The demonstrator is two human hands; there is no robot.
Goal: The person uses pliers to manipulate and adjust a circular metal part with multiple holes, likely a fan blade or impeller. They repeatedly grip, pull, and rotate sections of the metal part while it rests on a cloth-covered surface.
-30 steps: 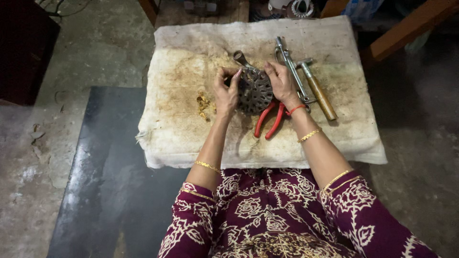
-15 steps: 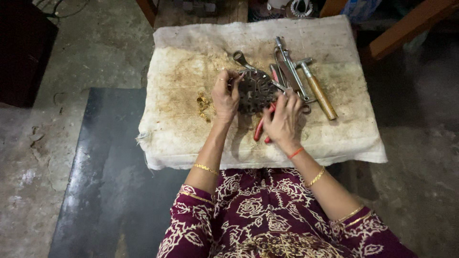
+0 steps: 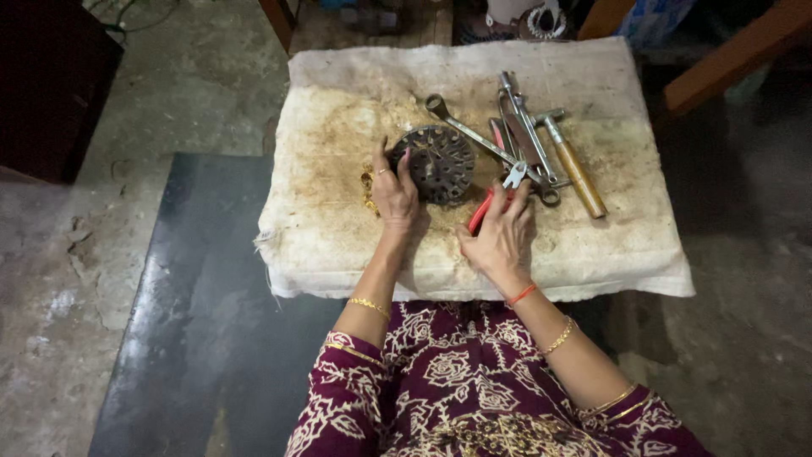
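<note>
A dark round metal disc with holes [image 3: 440, 162] lies on a stained white cloth [image 3: 338, 220]. My left hand [image 3: 393, 190] rests against the disc's left edge, fingers touching it. My right hand [image 3: 501, 237] lies over red-handled pliers [image 3: 480, 210], fingers curled around the handles, the jaws pointing up towards the other tools. A spanner [image 3: 469, 131] lies slanted just right of the disc.
A wooden-handled hammer [image 3: 577, 169] and several metal tools [image 3: 524, 127] lie at the cloth's upper right. A dark metal sheet [image 3: 203, 322] covers the floor at left. Wooden furniture legs [image 3: 727, 59] stand at the back right, a dark box [image 3: 51, 85] at far left.
My right hand left the disc's right side and came down onto the red pliers. My left hand stays at the disc.
</note>
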